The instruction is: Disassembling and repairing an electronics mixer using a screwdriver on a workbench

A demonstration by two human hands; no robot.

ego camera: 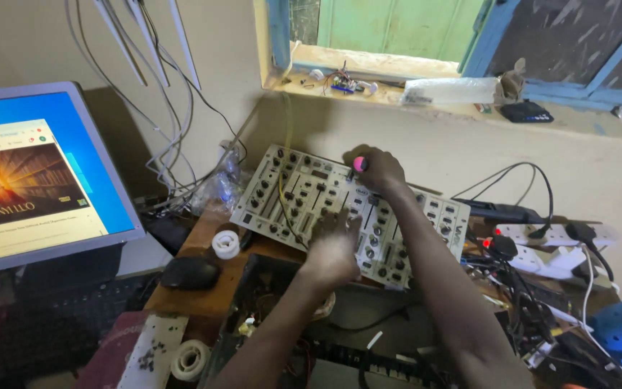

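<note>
**Two hands on a silver audio mixer**

A silver audio mixer (pixel 304 198) with rows of black knobs lies tilted at the centre of the frame, resting on a wooden table (pixel 196 292) and over an opened case of electronics (pixel 282 317). The left hand (pixel 331 248) lies on the mixer's lower middle, fingers spread loosely over the knobs; it is blurred, so I cannot tell whether it pinches one. The right hand (pixel 377 171) is at the mixer's upper edge, fingers closed around a tool with a pink handle (pixel 359 163). A yellow wire (pixel 282 194) runs across the panel. At left stands a lit monitor (pixel 37 180), with a black mouse (pixel 190 272) and white tape rolls (pixel 225 243) below it. A white power strip (pixel 548 241) with plugs lies at right.
</note>
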